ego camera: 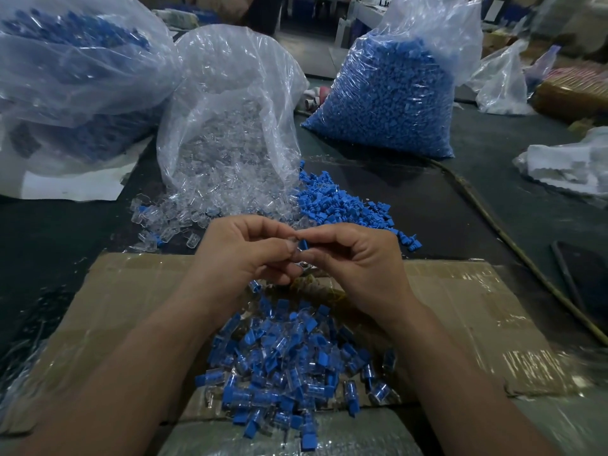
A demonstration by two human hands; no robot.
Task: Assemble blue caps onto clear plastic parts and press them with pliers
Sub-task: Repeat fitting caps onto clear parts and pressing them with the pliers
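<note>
Mid-frame: left hand (243,255) pinches small clear plastic part (293,240), right hand (358,258) pinches small blue plastic cap (305,244) — cap just right of the part, touching.

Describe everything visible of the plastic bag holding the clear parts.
The bag is thin, wrinkled, transparent film, partly filled with clear parts. It sits slumped on the dark table, left of a bag of blue caps. Parts spill from its near end onto the table beside loose blue caps. The left hand and right hand do not touch it.
</note>
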